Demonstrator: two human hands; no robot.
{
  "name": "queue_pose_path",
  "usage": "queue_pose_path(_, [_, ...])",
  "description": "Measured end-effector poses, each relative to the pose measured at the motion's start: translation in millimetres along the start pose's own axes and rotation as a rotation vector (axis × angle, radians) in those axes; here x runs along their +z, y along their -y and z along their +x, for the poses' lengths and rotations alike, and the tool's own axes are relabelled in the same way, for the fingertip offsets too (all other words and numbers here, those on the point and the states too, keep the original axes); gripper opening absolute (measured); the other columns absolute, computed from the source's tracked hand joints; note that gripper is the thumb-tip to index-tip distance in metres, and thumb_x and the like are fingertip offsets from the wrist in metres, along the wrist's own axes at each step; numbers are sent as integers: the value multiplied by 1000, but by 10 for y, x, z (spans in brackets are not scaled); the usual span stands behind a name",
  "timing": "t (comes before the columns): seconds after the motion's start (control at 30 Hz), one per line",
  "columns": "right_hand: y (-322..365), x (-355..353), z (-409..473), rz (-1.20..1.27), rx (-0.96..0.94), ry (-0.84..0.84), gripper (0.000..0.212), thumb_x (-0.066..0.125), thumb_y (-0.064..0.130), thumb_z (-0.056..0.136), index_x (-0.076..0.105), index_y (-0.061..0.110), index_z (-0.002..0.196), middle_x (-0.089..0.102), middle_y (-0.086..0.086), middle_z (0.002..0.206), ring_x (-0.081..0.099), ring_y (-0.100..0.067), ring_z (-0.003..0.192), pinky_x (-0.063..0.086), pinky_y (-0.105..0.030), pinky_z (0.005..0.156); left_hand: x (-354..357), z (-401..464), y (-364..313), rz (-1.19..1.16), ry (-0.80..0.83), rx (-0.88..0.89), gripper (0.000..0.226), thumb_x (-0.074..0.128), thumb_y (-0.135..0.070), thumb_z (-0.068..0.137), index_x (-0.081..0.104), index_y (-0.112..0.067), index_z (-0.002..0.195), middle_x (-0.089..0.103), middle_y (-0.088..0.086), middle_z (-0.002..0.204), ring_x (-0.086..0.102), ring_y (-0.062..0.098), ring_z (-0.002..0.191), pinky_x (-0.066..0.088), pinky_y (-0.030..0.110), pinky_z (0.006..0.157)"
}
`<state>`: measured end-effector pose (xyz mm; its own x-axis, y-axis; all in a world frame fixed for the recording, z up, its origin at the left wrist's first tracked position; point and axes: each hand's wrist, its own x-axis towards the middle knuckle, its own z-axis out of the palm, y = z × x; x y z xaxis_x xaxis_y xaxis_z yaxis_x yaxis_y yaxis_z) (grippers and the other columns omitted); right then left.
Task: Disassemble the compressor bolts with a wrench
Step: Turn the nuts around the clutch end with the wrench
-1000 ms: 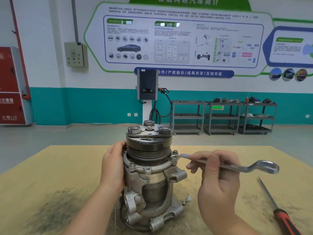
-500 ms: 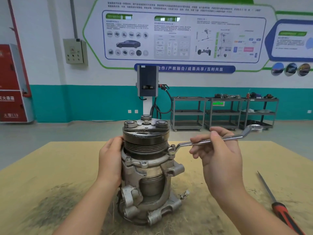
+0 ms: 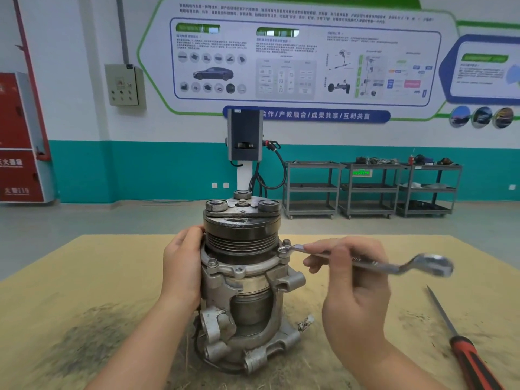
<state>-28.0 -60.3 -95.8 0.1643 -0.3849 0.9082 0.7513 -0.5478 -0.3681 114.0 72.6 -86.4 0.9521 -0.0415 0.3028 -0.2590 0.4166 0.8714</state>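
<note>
A grey metal compressor (image 3: pixel 244 291) stands upright on the yellow-brown table (image 3: pixel 84 277), with a black grooved pulley at its top. My left hand (image 3: pixel 183 266) wraps around its left side below the pulley. My right hand (image 3: pixel 351 280) grips the shaft of a silver ring wrench (image 3: pixel 394 267). The wrench's near ring sits over a bolt (image 3: pixel 282 250) on the right flange of the compressor. Its far ring points right and slightly down. Another bolt (image 3: pixel 286 242) stands just behind, and one more (image 3: pixel 212 261) shows on the front left flange.
A screwdriver with a red and black handle (image 3: pixel 467 358) lies on the table at the right. Dark grime stains the table at the front left (image 3: pixel 84 333). Beyond the table stand a charging post (image 3: pixel 244 142) and metal shelf carts (image 3: pixel 371 190) by the wall.
The wrench swung away from me and up, then back toward me and down, its ring staying on the right flange bolt. My left hand stayed on the compressor.
</note>
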Motion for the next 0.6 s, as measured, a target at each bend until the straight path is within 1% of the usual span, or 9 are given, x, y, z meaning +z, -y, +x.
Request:
queue_pose_path(0.03, [14, 2, -27, -41, -67, 74, 18, 46, 37, 101, 61, 27, 96, 66, -1, 89, 66, -15, 77, 54, -29, 68, 3, -3, -1, 1, -1, -1, 27, 51, -8, 93, 64, -12, 70, 66, -5, 58, 60, 3, 53, 47, 17, 45])
queue_pose_path(0.1, [45, 1, -49, -131, -168, 203, 23, 47, 36, 101, 60, 18, 95, 66, 3, 92, 65, -9, 86, 54, -24, 75, 10, -7, -6, 7, -6, 5, 27, 50, -7, 93, 62, -10, 69, 64, -6, 55, 58, 2, 50, 45, 15, 43])
queue_pose_path(0.17, [86, 9, -17, -207, -217, 262, 25, 46, 37, 101, 59, 16, 95, 66, 5, 90, 65, -7, 84, 53, -19, 74, 14, -12, -10, 10, -9, 7, 27, 49, -6, 92, 62, -9, 69, 63, -6, 54, 57, 2, 49, 44, 15, 42])
queue_pose_path(0.2, [121, 19, 25, -205, -191, 264, 25, 46, 38, 101, 59, 18, 97, 65, 7, 89, 64, -7, 81, 52, -18, 71, 15, -12, -10, 13, -7, 7, 27, 49, -6, 92, 62, -9, 68, 63, -5, 54, 57, 2, 49, 44, 15, 42])
queue_pose_path(0.23, [165, 29, 78, -171, -125, 238, 22, 45, 39, 100, 57, 21, 99, 65, 9, 87, 64, -7, 77, 52, -18, 68, 15, -12, -7, 13, -4, 7, 28, 49, -6, 92, 62, -10, 68, 63, -5, 55, 57, 3, 50, 44, 15, 43])
queue_pose_path(0.3, [238, 33, 201, -36, 88, 95, 12, 43, 34, 100, 52, 25, 98, 68, 1, 83, 65, -12, 70, 52, -20, 63, 7, -5, -7, 10, 0, 6, 28, 50, -7, 92, 63, -10, 67, 64, -5, 56, 58, 4, 52, 46, 17, 45])
queue_pose_path(0.4, [241, -36, 359, 186, 474, -141, 12, 36, 16, 104, 47, 17, 99, 70, -9, 71, 63, -19, 57, 51, -24, 54, -1, 5, -1, 13, -3, 2, 29, 50, -8, 92, 64, -13, 66, 66, -3, 60, 60, 8, 58, 48, 26, 55])
queue_pose_path(0.5, [138, -111, 437, 357, 737, -234, 19, 31, 5, 104, 47, 12, 96, 67, -10, 60, 57, -19, 47, 48, -25, 47, -13, 12, 1, 5, 0, 0, 34, 51, -9, 91, 65, -16, 61, 65, -2, 61, 59, 13, 64, 47, 31, 61])
queue_pose_path(0.6, [66, -126, 459, 475, 890, -269, 19, 32, 6, 104, 47, 10, 93, 65, -9, 57, 56, -19, 45, 46, -26, 48, -10, 4, -6, 10, 13, -3, 43, 51, -8, 91, 68, -19, 54, 65, -4, 60, 60, 8, 59, 47, 30, 60])
